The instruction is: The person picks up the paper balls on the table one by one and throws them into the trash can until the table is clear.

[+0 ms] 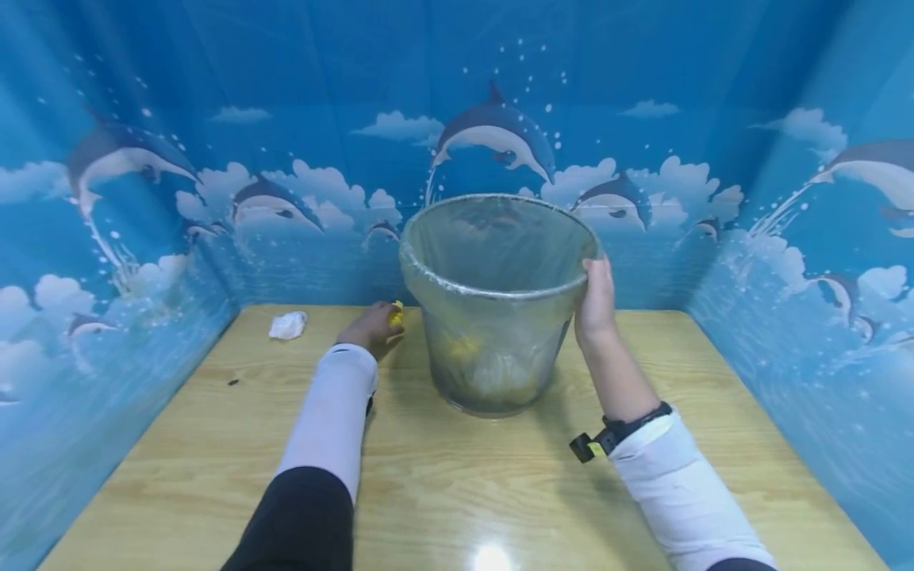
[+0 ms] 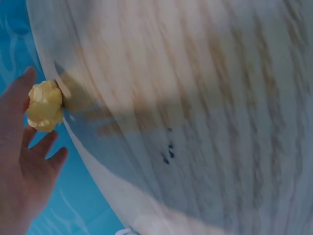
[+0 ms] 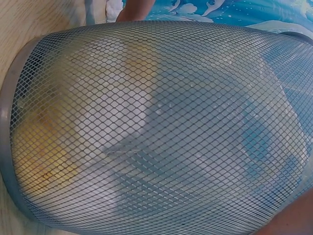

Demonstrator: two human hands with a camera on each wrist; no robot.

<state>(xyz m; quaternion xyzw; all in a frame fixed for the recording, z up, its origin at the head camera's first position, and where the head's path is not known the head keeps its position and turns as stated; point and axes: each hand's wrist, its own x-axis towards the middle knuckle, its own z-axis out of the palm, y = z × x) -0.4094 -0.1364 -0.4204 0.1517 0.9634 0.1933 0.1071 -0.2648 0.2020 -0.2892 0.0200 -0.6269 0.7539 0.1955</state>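
Note:
My left hand (image 1: 373, 327) is at the far edge of the table, just left of the bin, and pinches a crumpled yellow ball of what looks like paper (image 2: 45, 106). In the head view that ball is partly hidden by the fingers. My right hand (image 1: 597, 301) grips the right side of the wire-mesh wastebasket (image 3: 161, 127) near its rim. A clear plastic liner (image 1: 493, 290) is folded over the rim. Through the mesh, yellow and white crumpled pieces show at the bottom of the bin, blurred by the liner.
A crumpled white piece of paper (image 1: 288, 325) lies at the table's far left corner. A small dark scrap (image 1: 232, 382) is nearer on the left. Blue dolphin-printed curtains (image 1: 321, 95) enclose the wooden table (image 1: 443, 492) at the back and both sides.

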